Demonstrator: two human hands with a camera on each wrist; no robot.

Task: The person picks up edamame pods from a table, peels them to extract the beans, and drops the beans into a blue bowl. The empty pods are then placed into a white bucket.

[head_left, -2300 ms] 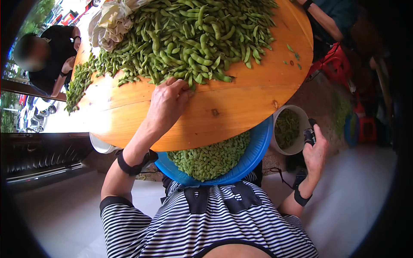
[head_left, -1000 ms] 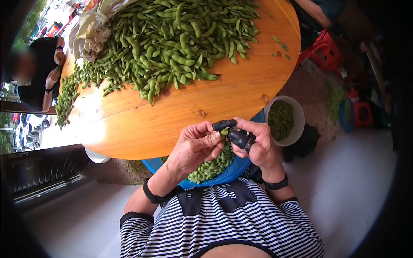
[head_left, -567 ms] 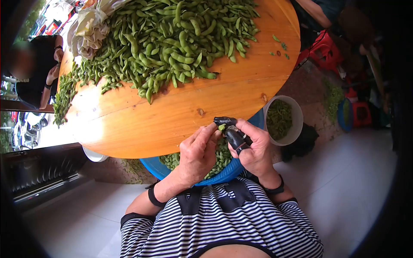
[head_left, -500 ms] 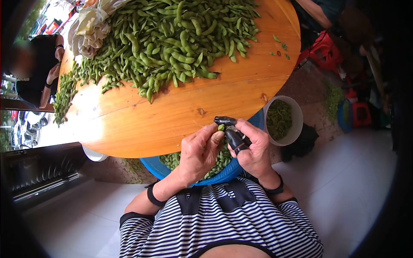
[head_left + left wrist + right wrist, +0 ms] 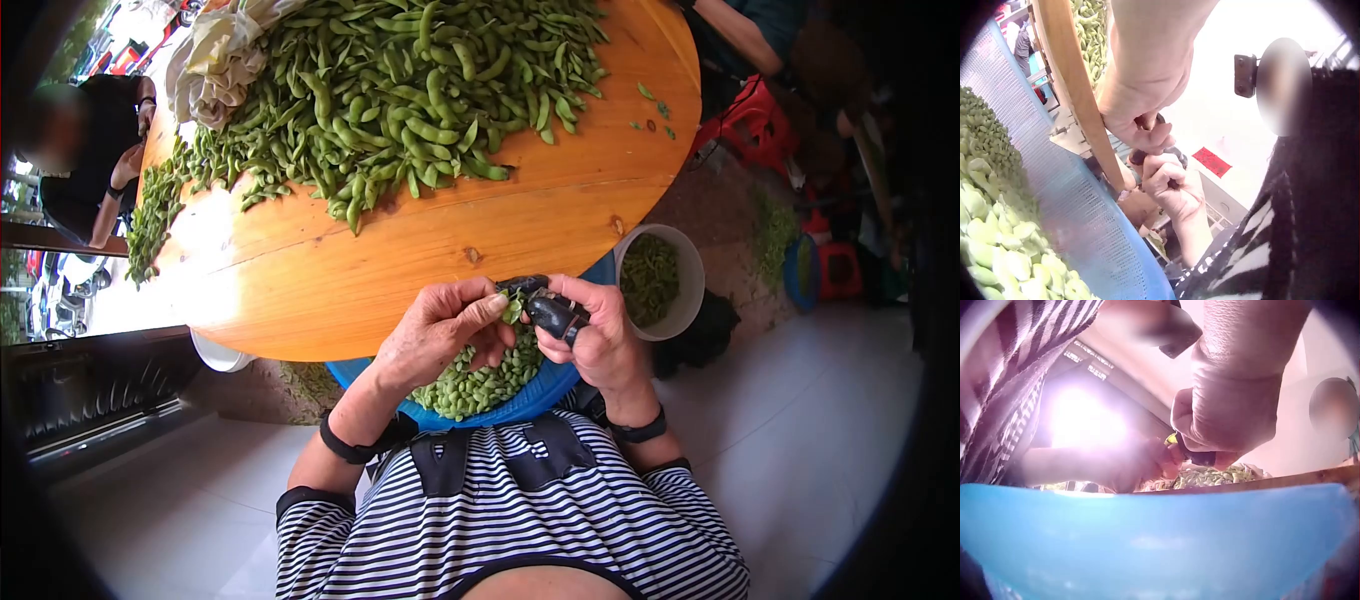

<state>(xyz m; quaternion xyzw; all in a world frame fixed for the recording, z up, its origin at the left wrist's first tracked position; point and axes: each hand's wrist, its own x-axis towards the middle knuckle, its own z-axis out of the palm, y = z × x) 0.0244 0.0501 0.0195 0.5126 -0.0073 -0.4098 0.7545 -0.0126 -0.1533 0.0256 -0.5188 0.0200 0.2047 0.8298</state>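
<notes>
In the head view my left hand (image 5: 435, 335) pinches a green soybean pod (image 5: 513, 308) between thumb and fingers. My right hand (image 5: 605, 345) meets it from the other side, with black covers (image 5: 555, 317) on its thumb and forefinger pinching the same pod. Both hands are over a blue basin (image 5: 545, 388) of shelled green beans (image 5: 478, 385). The left wrist view has my left hand (image 5: 1147, 94) above the right hand (image 5: 1175, 190), fingers together, the pod hidden. A bit of yellow-green pod (image 5: 1171, 439) shows beside my right hand (image 5: 1235, 415) in the right wrist view.
A wooden table (image 5: 400, 260) bears a big heap of soybean pods (image 5: 400, 110) and a crumpled cloth bag (image 5: 215, 75). Right of the basin stands a white bucket (image 5: 692, 290) holding green pods or husks. Another person (image 5: 95, 150) sits at the left; red stools (image 5: 755, 125) are at the right.
My left hand has left the heap and come to the basin; my right hand has swung in from the right to meet it. Lately the left hand has shifted slightly, and more of the pod shows.
</notes>
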